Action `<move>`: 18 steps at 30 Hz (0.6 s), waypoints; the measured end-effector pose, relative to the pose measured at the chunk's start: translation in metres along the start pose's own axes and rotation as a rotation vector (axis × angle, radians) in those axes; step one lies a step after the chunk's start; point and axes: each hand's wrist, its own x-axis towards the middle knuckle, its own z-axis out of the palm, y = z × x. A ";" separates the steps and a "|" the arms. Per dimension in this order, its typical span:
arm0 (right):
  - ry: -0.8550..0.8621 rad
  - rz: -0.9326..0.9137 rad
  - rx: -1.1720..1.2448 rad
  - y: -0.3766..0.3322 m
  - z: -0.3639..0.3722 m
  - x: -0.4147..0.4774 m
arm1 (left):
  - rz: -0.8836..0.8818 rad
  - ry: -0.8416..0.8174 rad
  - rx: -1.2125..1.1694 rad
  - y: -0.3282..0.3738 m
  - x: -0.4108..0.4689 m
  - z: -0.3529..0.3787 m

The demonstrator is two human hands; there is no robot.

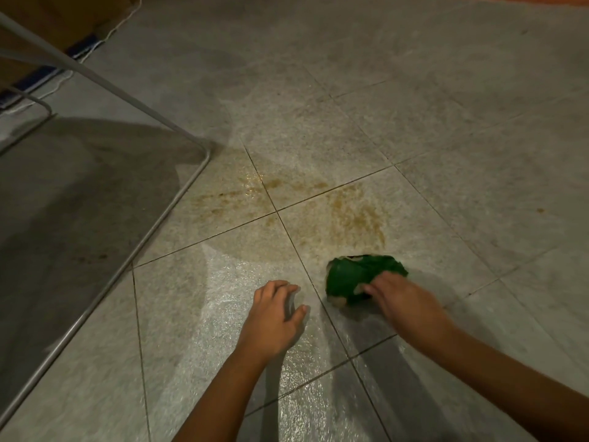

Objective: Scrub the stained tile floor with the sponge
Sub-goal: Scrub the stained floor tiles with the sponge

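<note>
A green sponge (pixel 353 277) with worn, torn edges lies on the grey tile floor (pixel 462 193). My right hand (pixel 401 298) presses on its near right side, fingers curled over it. A brownish-yellow stain (pixel 347 215) spreads across the tiles just beyond the sponge, with thinner streaks reaching left over the grout cross. My left hand (pixel 275 314) rests flat on the floor to the left of the sponge, fingers spread, holding nothing. The tiles around both hands look wet and shiny.
A thin metal frame (pixel 165 212) with a mesh panel runs diagonally along the left side. A cardboard box (pixel 67 17) and a white cord (pixel 105 36) lie at the far left corner. One small brown spot (pixel 540 210) sits at the right.
</note>
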 end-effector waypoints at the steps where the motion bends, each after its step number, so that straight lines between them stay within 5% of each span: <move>1: 0.013 0.027 0.041 -0.002 0.013 -0.005 | 0.002 0.002 0.002 -0.001 -0.001 0.000; 5: -0.033 0.427 0.447 0.000 0.026 -0.002 | 0.002 0.009 0.011 -0.005 -0.001 -0.001; 9: 0.118 0.597 0.553 0.025 0.029 0.011 | -0.022 0.026 0.003 -0.011 0.000 -0.002; 13: 0.242 0.526 0.473 0.036 0.031 0.010 | -0.019 0.038 -0.006 -0.013 0.001 -0.001; 18: 0.224 0.151 0.067 0.042 0.030 0.009 | -0.014 0.043 -0.021 -0.014 0.004 0.000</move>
